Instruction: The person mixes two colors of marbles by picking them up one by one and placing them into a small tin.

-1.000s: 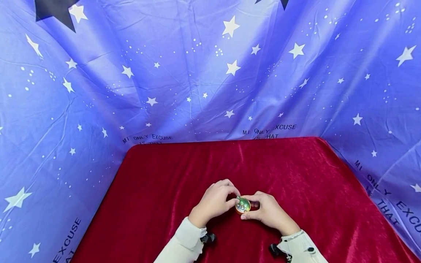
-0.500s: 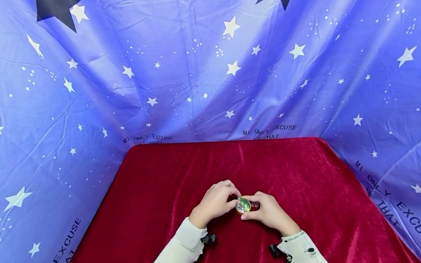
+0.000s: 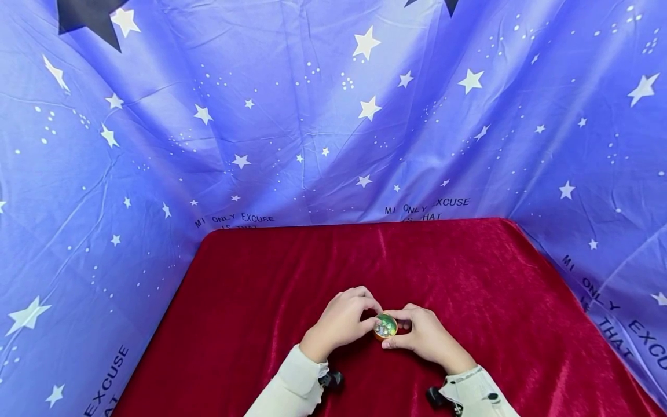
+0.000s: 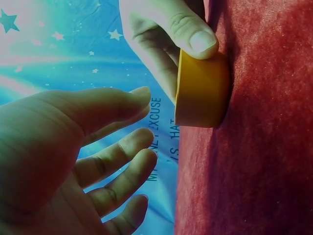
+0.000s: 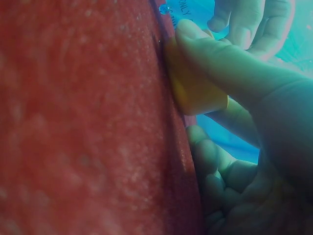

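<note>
Orange-yellow container (image 4: 202, 93), one, round and smooth-walled; upright on the worktop (image 3: 260, 278), in the nearer half, between both hands. Upper face with glossy green and silvery contents (image 3: 386, 328), too small to name.

Right hand (image 3: 429, 336): grip closed round the container wall, with thumb on the near side and fingers on the far side.

Left hand (image 3: 341, 315): grip loose, with fingers lightly bent and apart, tips of thumb and forefinger near one another, nothing visible in hold. Just over the container's left rim in the head view; clear of the wall in the left wrist view.

Worktop covering: red, velvet-like, lightly creased. Pale sleeves (image 3: 297, 376), two, each with a black device (image 3: 331, 380) at the cuff. Backdrop (image 3: 302, 127): blue-violet cloth, with pale stars, dots and dark lettering.
</note>
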A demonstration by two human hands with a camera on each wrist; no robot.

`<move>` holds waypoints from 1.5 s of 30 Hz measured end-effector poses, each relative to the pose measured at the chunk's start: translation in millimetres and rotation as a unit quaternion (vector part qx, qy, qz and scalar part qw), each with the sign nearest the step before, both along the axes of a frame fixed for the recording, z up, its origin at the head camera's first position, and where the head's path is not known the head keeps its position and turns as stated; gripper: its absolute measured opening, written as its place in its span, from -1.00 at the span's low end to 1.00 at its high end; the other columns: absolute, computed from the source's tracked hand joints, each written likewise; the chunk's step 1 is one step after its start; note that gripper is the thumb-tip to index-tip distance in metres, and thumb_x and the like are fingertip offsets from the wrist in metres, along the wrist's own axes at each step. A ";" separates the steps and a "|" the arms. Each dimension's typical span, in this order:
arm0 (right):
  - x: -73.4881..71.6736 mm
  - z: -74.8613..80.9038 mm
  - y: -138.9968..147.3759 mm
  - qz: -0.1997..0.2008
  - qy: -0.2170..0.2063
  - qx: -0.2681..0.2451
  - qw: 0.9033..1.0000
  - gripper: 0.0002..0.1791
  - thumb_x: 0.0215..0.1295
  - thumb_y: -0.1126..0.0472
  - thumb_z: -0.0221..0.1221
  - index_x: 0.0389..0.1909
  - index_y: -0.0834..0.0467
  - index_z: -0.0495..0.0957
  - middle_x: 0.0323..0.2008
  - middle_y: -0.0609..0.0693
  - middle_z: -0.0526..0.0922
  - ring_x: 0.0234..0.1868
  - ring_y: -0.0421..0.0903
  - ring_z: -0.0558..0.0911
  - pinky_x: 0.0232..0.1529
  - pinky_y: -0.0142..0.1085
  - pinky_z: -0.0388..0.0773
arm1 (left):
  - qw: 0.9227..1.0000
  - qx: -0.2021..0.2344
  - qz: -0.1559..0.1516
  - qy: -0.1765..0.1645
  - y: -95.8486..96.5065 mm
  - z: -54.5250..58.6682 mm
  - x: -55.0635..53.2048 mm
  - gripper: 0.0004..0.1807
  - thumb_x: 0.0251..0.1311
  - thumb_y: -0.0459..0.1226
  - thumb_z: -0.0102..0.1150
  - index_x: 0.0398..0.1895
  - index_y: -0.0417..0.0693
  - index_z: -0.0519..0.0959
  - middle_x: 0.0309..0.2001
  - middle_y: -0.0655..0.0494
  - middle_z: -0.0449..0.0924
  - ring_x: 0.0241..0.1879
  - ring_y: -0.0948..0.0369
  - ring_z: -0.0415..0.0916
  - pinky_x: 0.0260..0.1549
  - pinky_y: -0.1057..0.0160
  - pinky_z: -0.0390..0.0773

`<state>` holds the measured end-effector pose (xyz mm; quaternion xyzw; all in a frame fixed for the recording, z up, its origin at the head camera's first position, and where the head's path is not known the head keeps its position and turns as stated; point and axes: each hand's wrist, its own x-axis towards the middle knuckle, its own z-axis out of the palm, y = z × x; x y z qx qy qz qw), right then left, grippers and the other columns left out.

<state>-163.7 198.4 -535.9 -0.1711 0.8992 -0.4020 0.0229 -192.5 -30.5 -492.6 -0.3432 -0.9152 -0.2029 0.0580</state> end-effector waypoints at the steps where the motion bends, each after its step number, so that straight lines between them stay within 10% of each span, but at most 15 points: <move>1: 0.3 0.1 0.1 0.000 0.001 0.001 1.000 -0.30 -0.10 -0.16 0.61 0.15 -0.07 0.73 -0.36 -0.16 0.55 -0.40 -0.31 0.45 -0.35 -0.40 0.46 | 1.000 0.000 -0.001 0.000 0.1 0.0 0.0 -0.86 0.22 -0.09 0.44 -0.16 0.28 0.79 -0.15 0.39 0.61 -0.12 0.35 0.59 -0.11 0.28 0.56; 45: -2.2 -0.2 -1.2 0.002 0.017 0.005 1.000 -0.38 -0.14 -0.16 0.62 0.06 -0.22 0.74 -0.39 -0.21 0.54 -0.38 -0.31 0.46 -0.30 -0.41 0.45 | 0.998 0.015 0.060 -0.012 -58.3 4.5 -7.6 -0.90 0.26 -0.13 0.37 -0.20 0.21 0.79 -0.17 0.35 0.62 -0.16 0.31 0.59 -0.07 0.23 0.58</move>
